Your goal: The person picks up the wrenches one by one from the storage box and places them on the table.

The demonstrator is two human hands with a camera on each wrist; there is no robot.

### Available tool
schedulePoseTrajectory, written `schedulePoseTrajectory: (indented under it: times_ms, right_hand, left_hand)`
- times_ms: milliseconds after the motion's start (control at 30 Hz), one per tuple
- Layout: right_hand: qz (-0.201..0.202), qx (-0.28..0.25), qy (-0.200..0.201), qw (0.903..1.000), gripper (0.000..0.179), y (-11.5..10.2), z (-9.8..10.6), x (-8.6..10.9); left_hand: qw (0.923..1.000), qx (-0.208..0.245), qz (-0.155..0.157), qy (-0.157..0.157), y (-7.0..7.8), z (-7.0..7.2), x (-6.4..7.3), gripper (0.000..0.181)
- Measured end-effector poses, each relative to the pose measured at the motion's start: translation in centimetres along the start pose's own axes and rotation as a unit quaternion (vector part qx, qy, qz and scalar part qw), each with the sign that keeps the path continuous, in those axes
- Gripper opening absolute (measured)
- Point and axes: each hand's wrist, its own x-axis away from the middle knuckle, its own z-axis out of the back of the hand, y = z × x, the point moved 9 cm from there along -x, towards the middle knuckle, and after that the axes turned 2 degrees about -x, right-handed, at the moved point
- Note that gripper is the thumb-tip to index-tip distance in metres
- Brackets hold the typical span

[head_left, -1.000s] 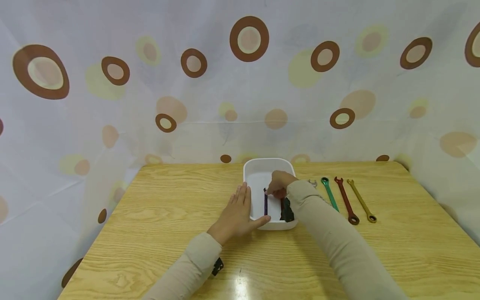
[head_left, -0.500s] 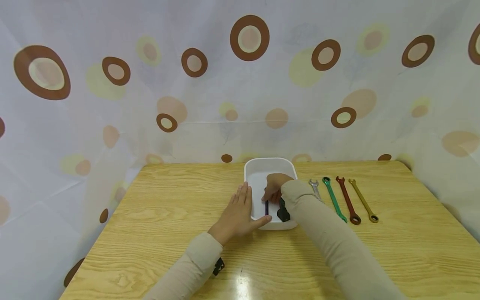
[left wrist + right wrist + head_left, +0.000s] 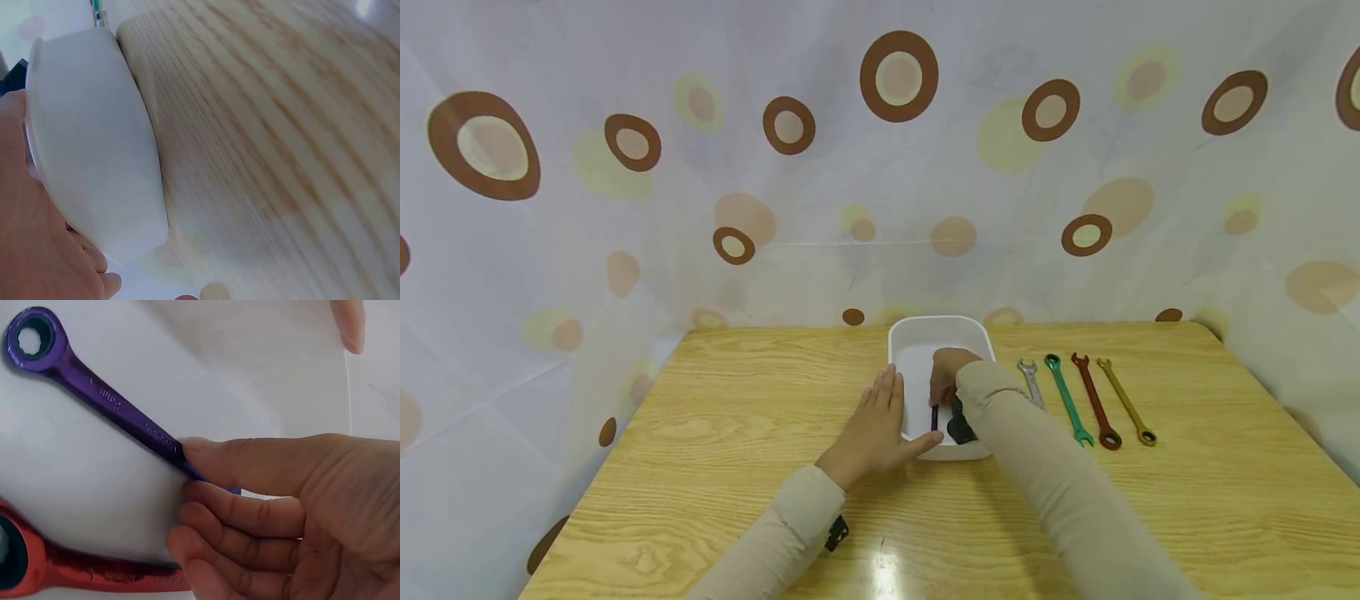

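One purple wrench [image 3: 125,417] lies in the box [image 3: 955,452], pinched between thumb and forefinger of the right hand [image 3: 951,371]. The left hand [image 3: 876,433] is straight-fingered along the nine o'clock wall, thumb reaching over six o'clock. The step looks like positioning the wrench—set down or pick up, I can't tell. The next move likely calls for a steady box and care around the red wrench [image 3: 119,576] alongside. Against one second ago, the right hand sits nearer six o'clock, and more of the silver wrench [image 3: 1032,383] shows.
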Motion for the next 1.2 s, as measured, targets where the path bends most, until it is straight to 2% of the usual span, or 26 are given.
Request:
schedulePoseTrajectory:
  times_ms: [233,400,533,700,1200]
  right_hand:
    - [-0.009,-0.001,-0.002,1.0000,0.004,0.3,-0.3,-0.1]
    - [-0.040,-0.011,-0.008,0.9991,0.011,1.1,-0.5,-0.4]
    - [-0.047,-0.003,-0.014,0.9988,0.015,1.5,-0.7,-0.7]
    - [-0.040,0.001,-0.017,0.9991,0.014,1.4,-0.8,-0.7]
    - [0.001,-0.091,-0.048,0.9947,0.015,0.3,-1.1,0.3]
  left_hand:
    - [1.0000,0.002,0.000,-0.003,0.1,0.0,0.1,0.106]
    - [1.0000,0.001,0.002,-0.008,0.2,0.0,0.1,0.105]
    - [1.0000,-0.001,0.002,-0.009,0.2,-0.1,0.1,0.105]
    - [1.0000,-0.002,0.001,-0.009,0.3,-0.1,0.0,0.106]
    - [0.9999,-0.001,0.009,-0.007,0.0,0.0,-0.1,0.105]
